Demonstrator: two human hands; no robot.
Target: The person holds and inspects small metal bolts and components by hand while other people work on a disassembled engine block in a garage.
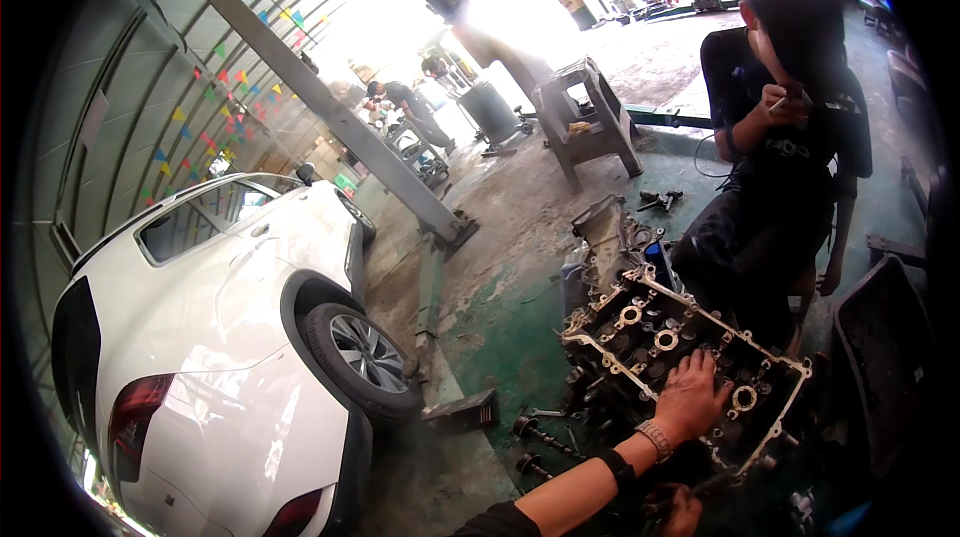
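Observation:
An engine cylinder head (790, 382), dark inside with a pale metal rim and several round openings, lies in front of me at the lower right. My left hand (690, 399) rests over its middle, palm down and fingers stretched out into the dark interior; the fingertips are partly lost in shadow. A metal watch and a dark band circle that wrist. My right hand (684, 513) is low at the picture's bottom, in shade by the near edge of the cylinder head. Its fingers look curled, and whatever they hold is too dark to make out.
Shafts with lobes (545, 435) and a wrench (546, 413) lie on the floor left of the cylinder head. Across from me sits a person in dark clothes (770, 187), one hand raised. A white car (230, 307), a grey stool (585, 117) and a lift post (330, 107) stand around.

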